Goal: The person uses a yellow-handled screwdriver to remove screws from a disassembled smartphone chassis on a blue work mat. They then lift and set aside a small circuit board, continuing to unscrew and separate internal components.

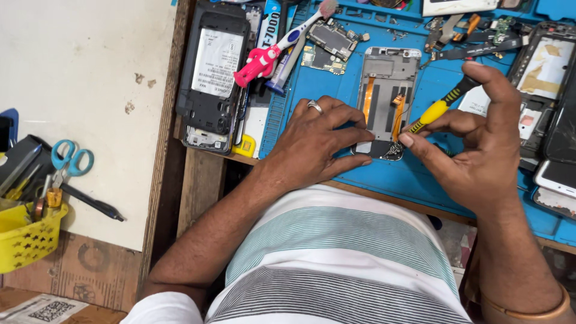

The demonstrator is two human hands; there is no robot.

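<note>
white label [216,62] on black phone back [211,114], top centre | printed paper [45,309], bottom left

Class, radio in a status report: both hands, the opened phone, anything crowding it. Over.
Left hand pressing down the opened grey phone frame. Right hand holding yellow-handled screwdriver, tip at the frame's lower end. Loose circuit boards lie just above.

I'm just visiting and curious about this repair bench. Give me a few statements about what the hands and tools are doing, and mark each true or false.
1. The right hand holds a yellow-handled screwdriver. True.
2. The left hand wears a ring. True.
3. The left hand grips the scissors. False: it rests on the opened phone frame; the scissors lie far off by the yellow basket.
4. The phone frame lies on a red mat. False: the mat is blue.
5. A pink-handled toothbrush lies above the left hand. True.
</note>
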